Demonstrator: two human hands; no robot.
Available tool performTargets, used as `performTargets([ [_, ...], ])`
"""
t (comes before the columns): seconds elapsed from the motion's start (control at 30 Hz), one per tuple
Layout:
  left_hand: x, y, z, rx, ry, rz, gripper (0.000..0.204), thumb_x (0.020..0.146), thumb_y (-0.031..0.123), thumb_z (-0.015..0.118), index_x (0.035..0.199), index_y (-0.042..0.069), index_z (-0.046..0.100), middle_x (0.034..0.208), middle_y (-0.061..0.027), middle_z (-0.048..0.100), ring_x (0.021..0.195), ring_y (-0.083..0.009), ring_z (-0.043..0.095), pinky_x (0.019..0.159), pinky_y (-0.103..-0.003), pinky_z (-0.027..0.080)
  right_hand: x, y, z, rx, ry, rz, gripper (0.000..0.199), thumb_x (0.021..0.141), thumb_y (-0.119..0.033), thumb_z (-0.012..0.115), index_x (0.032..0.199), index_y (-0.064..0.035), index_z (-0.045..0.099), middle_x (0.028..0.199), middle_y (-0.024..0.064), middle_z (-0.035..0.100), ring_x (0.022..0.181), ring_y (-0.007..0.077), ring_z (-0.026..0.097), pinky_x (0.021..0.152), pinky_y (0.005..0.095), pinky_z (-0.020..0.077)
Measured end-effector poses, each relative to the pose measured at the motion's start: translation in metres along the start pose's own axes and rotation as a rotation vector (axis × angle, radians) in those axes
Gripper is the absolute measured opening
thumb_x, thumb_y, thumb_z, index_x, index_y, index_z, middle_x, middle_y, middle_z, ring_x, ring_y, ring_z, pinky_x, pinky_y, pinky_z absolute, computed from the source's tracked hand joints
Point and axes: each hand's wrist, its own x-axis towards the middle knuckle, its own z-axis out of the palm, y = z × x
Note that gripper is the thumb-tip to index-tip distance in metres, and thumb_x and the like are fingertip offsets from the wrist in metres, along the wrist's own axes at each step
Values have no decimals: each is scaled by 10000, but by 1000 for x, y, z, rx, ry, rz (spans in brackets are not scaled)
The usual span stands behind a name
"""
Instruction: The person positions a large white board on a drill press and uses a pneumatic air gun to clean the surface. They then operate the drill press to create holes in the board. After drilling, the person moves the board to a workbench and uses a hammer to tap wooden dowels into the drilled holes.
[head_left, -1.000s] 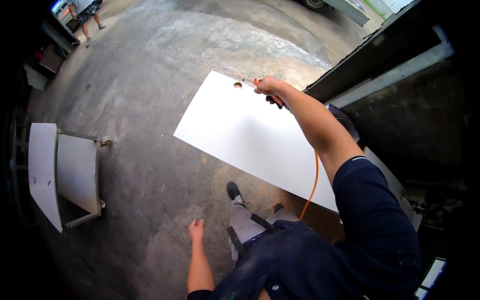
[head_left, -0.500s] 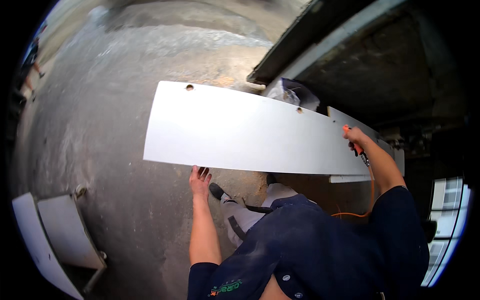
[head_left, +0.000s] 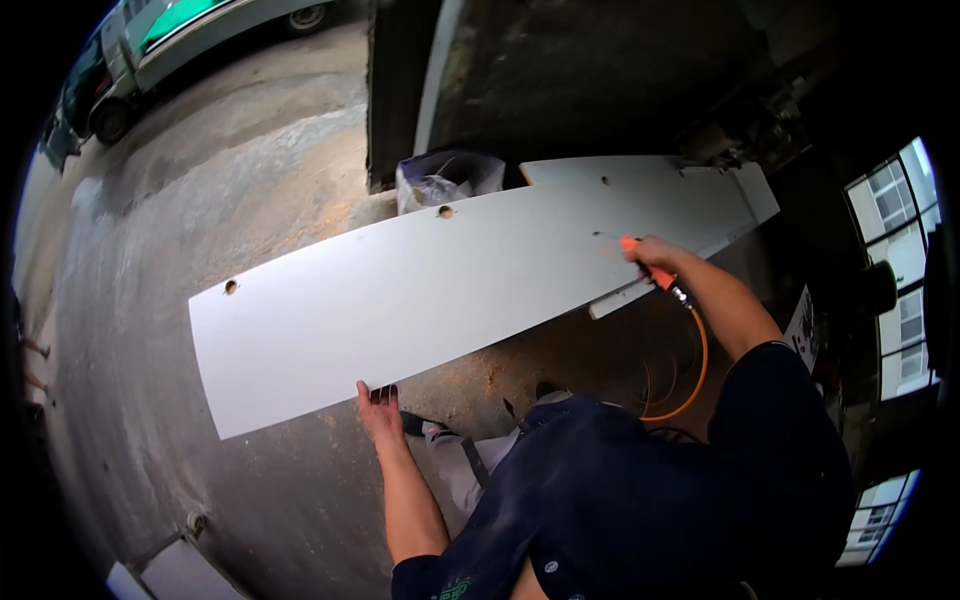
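Note:
A long white panel point(head_left: 340, 330) with round holes along its far edge stretches across in front of me. My left hand point(head_left: 380, 411) is at its near edge, thumb up against the rim and fingers partly hidden beneath, gripping it. Over the panel's right part, my right hand point(head_left: 655, 257) is closed around an orange air blow gun point(head_left: 661, 277). The gun's thin nozzle point(head_left: 608, 235) points left above the white surface. From its metal fitting, an orange hose point(head_left: 704, 350) curves down towards my body.
More white boards point(head_left: 740, 205) lie under the panel's right end, near dark machinery point(head_left: 745, 130). A whitish sack point(head_left: 450, 175) stands behind the far edge. Sawdust point(head_left: 487, 372) is scattered on the concrete floor. Other panels point(head_left: 185, 575) are at lower left; a truck point(head_left: 190, 45) is outside.
My view has turned to the right. The blow gun has moved left along the panel relative to its right end. My left hand has come from just off the near edge onto it.

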Motion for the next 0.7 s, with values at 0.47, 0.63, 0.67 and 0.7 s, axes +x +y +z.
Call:
performTargets([
  [0.47,-78,-271,140,643,36,-105,716,908,480,582,1420,34,357,1370,-237,461,1242,-369,495,1014,-450,429,51,304,-264,308,-37,-94,296,887,-264,649,978,8,573,636,83,594,498,158,583,441,294,489],
  [0.63,-97,-358,235,1237,-175,451,427,870,211,647,1153,-100,572,721,-64,568,627,-174,525,566,-302,451,152,481,-404,541,439,196,295,853,-231,655,978,24,578,607,95,575,463,173,581,419,336,487],
  [0.67,-107,-381,258,1355,-207,663,407,860,181,651,1127,-118,578,682,-46,544,603,-155,498,547,-292,434,167,483,-409,560,407,176,299,852,-233,656,983,26,580,601,92,573,461,174,582,420,334,485],
  [0.7,-102,-402,283,1531,-264,723,402,845,168,646,1096,-139,580,690,-75,574,624,-172,536,579,-306,458,180,488,-420,533,391,153,309,849,-241,661,983,26,584,600,92,580,463,175,586,425,331,485],
])
